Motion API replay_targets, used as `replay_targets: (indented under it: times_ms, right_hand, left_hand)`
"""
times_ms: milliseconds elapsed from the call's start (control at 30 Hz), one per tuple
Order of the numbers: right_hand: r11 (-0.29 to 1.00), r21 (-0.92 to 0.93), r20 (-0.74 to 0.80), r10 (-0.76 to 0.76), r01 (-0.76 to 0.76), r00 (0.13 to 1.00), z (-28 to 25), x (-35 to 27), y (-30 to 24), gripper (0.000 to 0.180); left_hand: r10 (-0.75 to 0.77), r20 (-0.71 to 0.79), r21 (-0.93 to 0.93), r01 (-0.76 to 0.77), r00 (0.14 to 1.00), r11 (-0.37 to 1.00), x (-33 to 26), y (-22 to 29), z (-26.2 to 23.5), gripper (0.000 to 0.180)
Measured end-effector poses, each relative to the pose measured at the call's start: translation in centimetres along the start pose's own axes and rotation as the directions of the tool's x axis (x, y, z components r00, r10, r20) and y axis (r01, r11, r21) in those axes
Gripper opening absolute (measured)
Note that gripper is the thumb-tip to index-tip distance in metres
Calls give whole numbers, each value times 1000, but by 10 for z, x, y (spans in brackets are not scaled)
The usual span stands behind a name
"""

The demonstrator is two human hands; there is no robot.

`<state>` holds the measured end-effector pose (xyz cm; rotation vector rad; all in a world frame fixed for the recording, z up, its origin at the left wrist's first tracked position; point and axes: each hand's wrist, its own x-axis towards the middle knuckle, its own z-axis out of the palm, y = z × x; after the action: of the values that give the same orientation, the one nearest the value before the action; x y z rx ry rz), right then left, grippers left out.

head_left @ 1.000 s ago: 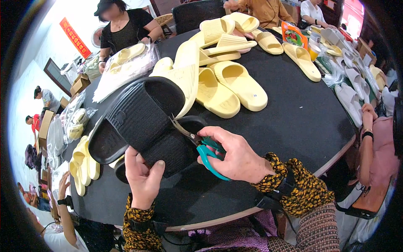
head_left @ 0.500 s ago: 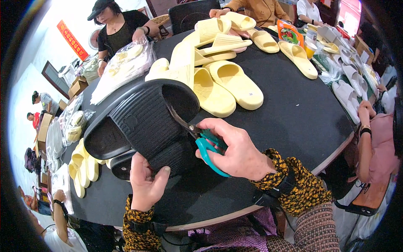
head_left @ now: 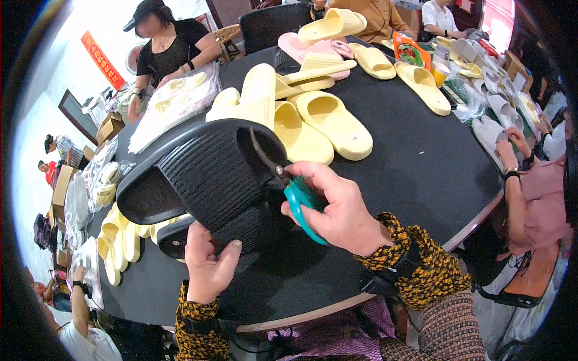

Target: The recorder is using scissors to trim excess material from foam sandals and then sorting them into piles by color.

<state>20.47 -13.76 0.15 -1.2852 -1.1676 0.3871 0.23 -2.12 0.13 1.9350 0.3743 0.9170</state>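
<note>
- My left hand (head_left: 205, 265) grips the near end of the black slide sandal (head_left: 208, 177), held sole-up over the dark round surface (head_left: 409, 162).
- My right hand (head_left: 337, 207) is closed around teal-handled scissors (head_left: 289, 186), blades on the sandal's edge; I judge trimming under way.
- Beyond the sandal, yellow slides (head_left: 328, 120) lie, apparently waiting.

A black ribbed rubber slipper (head_left: 211, 174) is held above the near part of the round black table (head_left: 415, 162), the left hand (head_left: 208, 268) at its near end and the right hand (head_left: 334, 207) to its right with teal-handled metal scissors (head_left: 289, 186) against its right edge. Behind it on the table lie pale yellow foam slippers (head_left: 319, 117). A second black slipper (head_left: 174, 237) lies beneath it, to the left.
</note>
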Motion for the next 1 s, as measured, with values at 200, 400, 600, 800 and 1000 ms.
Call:
replay_targets:
  times_ms: [200, 400, 600, 800, 1000]
  right_hand:
    - [997, 72, -157, 21, -10, 987, -7, 14, 9, 46]
    - [948, 228, -117, 253, -222, 960, -16, 17, 8, 53]
    - [953, 243, -157, 224, -182, 962, -29, 23, 10, 47]
    - [976, 175, -200, 162, -127, 966, -74, 17, -6, 48]
    - [975, 217, -356, 130, -54, 925, -111, -1, -26, 46]
  left_hand:
    - [-128, 61, -165, 136, 990, 977, 4, 3, -10, 61]
    - [-215, 288, -317, 305, 933, 898, 9, 21, -2, 59]
    - [-376, 332, -123, 435, 865, 892, 9, 51, 1, 55]
    - [-394, 413, 352, 255, 821, 901, 12, 59, -9, 46]
    - [-339, 699, 406, 41, 630, 913, 26, 93, -11, 34]
